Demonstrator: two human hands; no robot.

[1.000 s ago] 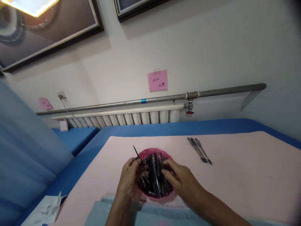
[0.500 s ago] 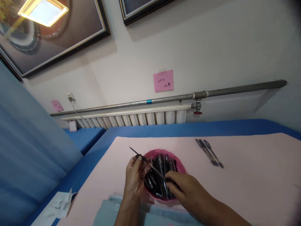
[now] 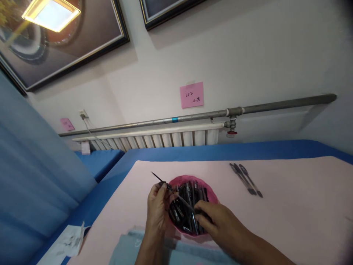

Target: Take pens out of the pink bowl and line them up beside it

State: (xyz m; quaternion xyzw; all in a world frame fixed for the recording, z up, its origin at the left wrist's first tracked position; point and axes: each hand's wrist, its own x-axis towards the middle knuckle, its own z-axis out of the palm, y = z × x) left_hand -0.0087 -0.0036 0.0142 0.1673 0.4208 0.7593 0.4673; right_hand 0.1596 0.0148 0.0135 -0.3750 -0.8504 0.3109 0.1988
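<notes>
A pink bowl (image 3: 212, 191) full of black pen parts (image 3: 190, 198) sits on the pink table cover. My left hand (image 3: 158, 206) is at the bowl's left rim, pinching a thin pen refill (image 3: 162, 182) whose tip points up and to the left. My right hand (image 3: 217, 222) reaches into the bowl from the near right, its fingers closed on a pen part that touches the refill's lower end.
Three assembled black pens (image 3: 245, 179) lie side by side on the pink cover (image 3: 289, 206) to the right. A grey-blue cloth (image 3: 129, 250) lies at the near edge. Crumpled white paper (image 3: 66, 243) rests at the left. Beyond are a blue table edge, a radiator and a pipe.
Over the last second the view shifted and my right hand drew back toward the near rim of the bowl. In the last half second almost nothing moved.
</notes>
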